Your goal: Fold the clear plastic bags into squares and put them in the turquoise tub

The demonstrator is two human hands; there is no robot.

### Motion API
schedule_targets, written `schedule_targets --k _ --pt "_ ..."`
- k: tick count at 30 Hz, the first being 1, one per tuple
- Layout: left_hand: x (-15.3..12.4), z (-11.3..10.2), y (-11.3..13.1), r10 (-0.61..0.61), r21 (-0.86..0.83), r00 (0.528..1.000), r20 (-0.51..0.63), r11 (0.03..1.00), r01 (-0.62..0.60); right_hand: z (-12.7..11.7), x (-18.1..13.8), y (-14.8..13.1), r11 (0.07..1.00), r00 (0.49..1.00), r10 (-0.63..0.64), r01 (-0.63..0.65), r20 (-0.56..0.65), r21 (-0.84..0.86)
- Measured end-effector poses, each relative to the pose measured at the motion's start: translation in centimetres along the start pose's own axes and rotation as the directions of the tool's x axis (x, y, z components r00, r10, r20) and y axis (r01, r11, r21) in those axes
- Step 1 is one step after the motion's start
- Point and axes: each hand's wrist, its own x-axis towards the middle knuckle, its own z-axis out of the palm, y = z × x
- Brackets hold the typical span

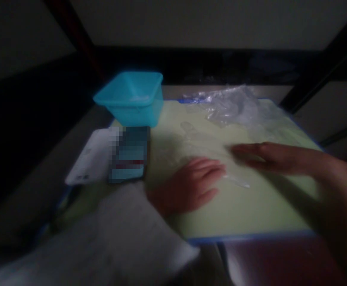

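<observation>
My left hand (192, 183) is palm down low over the yellow-green table top (235, 218), fingers reaching right and thumb apart. A thin clear plastic piece (238, 182) with a narrow end sticks out from beside its fingers; whether the hand touches it I cannot tell. My right hand (267, 157) comes in from the right, blurred, with fingers stretched out and thumb apart, and nothing visible in it. Between and beyond the hands lies another clear, long piece with a rounded end (188, 128), perhaps a plastic spoon. More faint clear pieces lie near the left hand, too blurred to name.
A turquoise plastic basin (149, 113) stands at the back left. Before it lie a phone (131, 155), its screen pixelated, and a white flat object (91, 157). Crumpled clear plastic bags (235, 103) spread along the back right. The table has a blue edge (251, 237).
</observation>
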Motion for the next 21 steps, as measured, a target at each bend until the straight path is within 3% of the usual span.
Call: schedule_targets --k 2,5,16,21 --pt "0.0 0.3 0.6 0.065 -0.035 0.993 0.099 0.997 -0.062 -0.1 0.2 0.4 1.000 1.000 0.020 -0.020 0.004 -0.004" --pt "-0.1 0.5 0.9 0.094 -0.036 0.983 0.159 0.995 -0.089 -0.3 0.5 0.6 0.999 0.999 0.036 -0.036 0.000 -0.012" --pt "-0.3 -0.4 0.8 0.177 -0.062 0.984 0.016 0.983 -0.175 -0.8 1.5 0.2 0.993 0.983 -0.040 0.019 -0.179 -0.119" --pt "-0.3 -0.2 1.2 0.238 -0.138 0.968 0.087 0.965 -0.224 -0.3 2.1 0.2 0.988 0.983 -0.064 0.038 -0.172 -0.151"
